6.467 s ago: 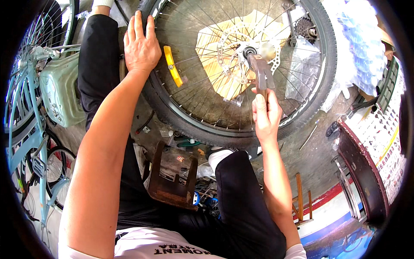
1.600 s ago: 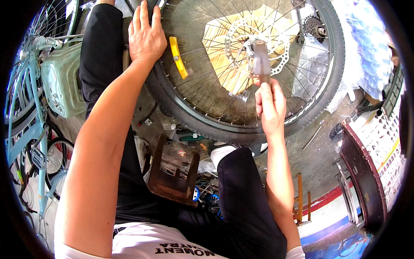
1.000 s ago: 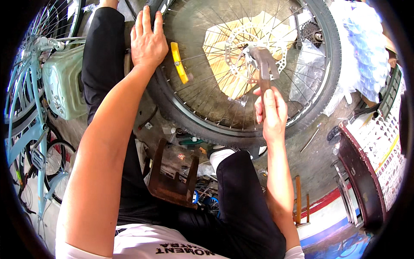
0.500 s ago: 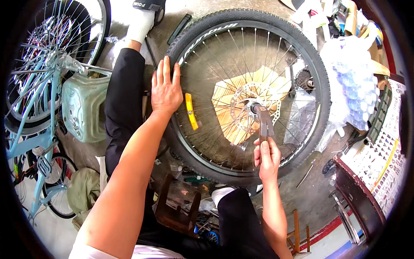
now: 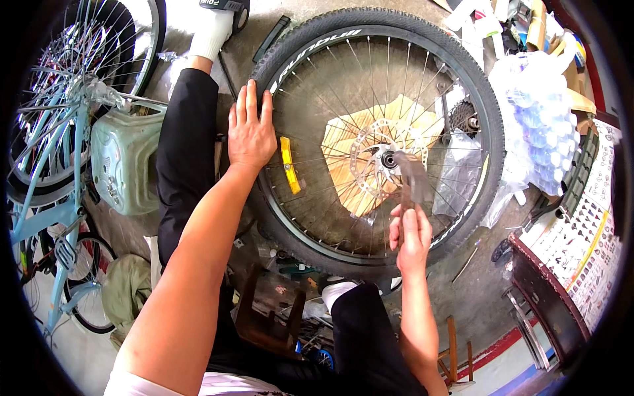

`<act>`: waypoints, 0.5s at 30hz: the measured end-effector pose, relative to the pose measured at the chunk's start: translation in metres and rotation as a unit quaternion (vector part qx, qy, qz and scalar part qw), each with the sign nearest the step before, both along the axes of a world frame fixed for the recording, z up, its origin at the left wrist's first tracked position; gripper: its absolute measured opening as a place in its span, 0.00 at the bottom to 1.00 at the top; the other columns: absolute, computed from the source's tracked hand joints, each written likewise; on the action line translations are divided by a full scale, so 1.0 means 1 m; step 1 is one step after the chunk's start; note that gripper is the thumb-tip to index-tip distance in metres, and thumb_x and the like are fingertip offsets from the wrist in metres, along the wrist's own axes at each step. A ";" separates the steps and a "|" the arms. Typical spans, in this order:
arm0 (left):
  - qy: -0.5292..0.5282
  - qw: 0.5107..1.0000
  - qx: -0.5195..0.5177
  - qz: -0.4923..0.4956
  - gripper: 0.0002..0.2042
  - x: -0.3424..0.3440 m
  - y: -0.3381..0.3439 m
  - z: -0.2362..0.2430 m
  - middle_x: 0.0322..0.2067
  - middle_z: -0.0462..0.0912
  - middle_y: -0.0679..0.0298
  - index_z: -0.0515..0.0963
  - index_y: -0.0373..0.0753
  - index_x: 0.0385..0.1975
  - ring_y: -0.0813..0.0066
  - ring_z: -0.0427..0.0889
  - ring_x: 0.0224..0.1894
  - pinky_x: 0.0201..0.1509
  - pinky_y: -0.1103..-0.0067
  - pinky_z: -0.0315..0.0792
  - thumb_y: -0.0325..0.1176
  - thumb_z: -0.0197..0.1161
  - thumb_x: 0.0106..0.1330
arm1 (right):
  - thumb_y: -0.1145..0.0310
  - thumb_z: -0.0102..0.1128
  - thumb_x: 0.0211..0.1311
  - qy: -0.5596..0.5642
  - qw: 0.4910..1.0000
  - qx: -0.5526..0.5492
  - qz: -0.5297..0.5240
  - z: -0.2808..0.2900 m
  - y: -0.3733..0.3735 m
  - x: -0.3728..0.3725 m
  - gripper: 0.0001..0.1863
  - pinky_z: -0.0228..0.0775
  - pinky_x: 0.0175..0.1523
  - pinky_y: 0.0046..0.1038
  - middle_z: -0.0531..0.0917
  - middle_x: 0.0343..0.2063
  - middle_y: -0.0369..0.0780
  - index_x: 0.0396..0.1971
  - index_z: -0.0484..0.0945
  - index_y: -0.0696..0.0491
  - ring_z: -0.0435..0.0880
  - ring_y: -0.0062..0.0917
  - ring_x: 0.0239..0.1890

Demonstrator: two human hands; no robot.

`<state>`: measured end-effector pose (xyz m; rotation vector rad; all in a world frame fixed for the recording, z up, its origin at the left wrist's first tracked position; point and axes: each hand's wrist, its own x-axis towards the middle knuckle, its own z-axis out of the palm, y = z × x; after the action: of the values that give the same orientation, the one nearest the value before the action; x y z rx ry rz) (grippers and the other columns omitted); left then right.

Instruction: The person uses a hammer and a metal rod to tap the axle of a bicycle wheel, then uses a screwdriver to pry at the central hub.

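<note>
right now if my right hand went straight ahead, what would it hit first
Beyond its hammer, the right hand would probably meet the brake disc first; its height above the wheel is unclear.

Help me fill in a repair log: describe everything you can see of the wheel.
The wheel lies roughly flat above a tan sheet. Its black, knobbly tyre looks like rubber, on a dark rim with white lettering. Thin spokes run to a metallic hub, ringed by a perforated disc. A yellow reflector sits among the spokes on the left. The left hand rests on the tyre's left side; the right hand holds a blurred hammer by the hub, contact unclear.
</note>
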<state>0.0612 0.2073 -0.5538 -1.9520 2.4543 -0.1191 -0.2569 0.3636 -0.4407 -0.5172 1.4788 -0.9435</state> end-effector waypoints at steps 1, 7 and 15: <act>-0.003 1.000 -0.003 -0.002 0.29 0.001 0.000 0.001 0.77 0.55 0.46 0.67 0.39 0.72 0.49 0.56 0.78 0.77 0.56 0.55 0.32 0.53 0.69 | 0.52 0.52 0.80 0.003 1.000 -0.030 -0.007 0.002 0.002 -0.002 0.20 0.58 0.20 0.17 0.73 0.18 0.32 0.42 0.76 0.57 0.67 0.12 0.16; -0.003 1.000 -0.009 -0.001 0.29 0.000 0.000 0.001 0.77 0.56 0.46 0.67 0.39 0.71 0.49 0.57 0.78 0.77 0.56 0.57 0.32 0.53 0.68 | 0.53 0.52 0.80 0.015 0.998 -0.054 -0.015 -0.004 0.006 -0.007 0.19 0.60 0.22 0.18 0.74 0.20 0.33 0.45 0.76 0.58 0.69 0.14 0.18; -0.008 1.000 -0.021 -0.010 0.28 0.000 -0.001 -0.002 0.76 0.57 0.46 0.68 0.39 0.71 0.48 0.58 0.78 0.76 0.56 0.57 0.32 0.53 0.68 | 0.51 0.50 0.80 0.064 0.995 -0.014 0.081 -0.004 0.002 -0.007 0.21 0.60 0.22 0.19 0.72 0.18 0.33 0.44 0.76 0.57 0.67 0.13 0.16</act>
<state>0.0616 0.2067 -0.5558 -1.9346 2.4822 -0.1865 -0.2638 0.3659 -0.4444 -0.7183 1.5140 -0.8175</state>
